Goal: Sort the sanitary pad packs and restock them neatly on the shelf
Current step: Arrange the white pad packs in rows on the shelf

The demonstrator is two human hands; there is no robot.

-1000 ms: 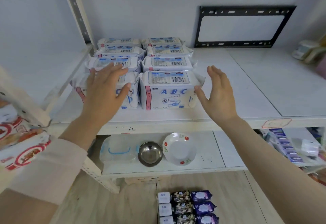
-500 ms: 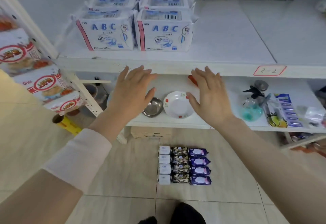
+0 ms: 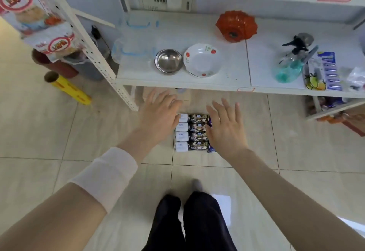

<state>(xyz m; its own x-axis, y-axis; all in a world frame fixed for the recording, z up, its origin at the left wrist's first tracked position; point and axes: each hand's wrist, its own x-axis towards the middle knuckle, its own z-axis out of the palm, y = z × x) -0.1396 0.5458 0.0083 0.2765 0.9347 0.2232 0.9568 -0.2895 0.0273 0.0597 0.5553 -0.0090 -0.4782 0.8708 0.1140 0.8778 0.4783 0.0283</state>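
Observation:
Sanitary pad packs lie in neat rows on the tiled floor: a column of white packs [image 3: 182,136], a column of dark patterned packs [image 3: 198,132], and purple packs [image 3: 211,148] mostly hidden behind my right hand. My left hand [image 3: 159,113] hovers over the left side of the group, fingers spread, holding nothing. Over the right side my right hand [image 3: 227,126] is spread the same way, also with nothing in it. The upper shelf with the stocked blue-and-white packs is out of view.
The lower white shelf [image 3: 227,84] holds a steel bowl [image 3: 168,61], a white dish [image 3: 202,60], clear containers [image 3: 132,52], an orange bowl [image 3: 236,26] and a spray bottle [image 3: 292,63]. A slanted shelf post [image 3: 98,59], a yellow tube [image 3: 68,87] and my legs [image 3: 193,221] are nearby.
The view has tilted down from the upper shelf to the floor. Both open hands dropped from the stocked blue-and-white packs to just above the packs on the floor.

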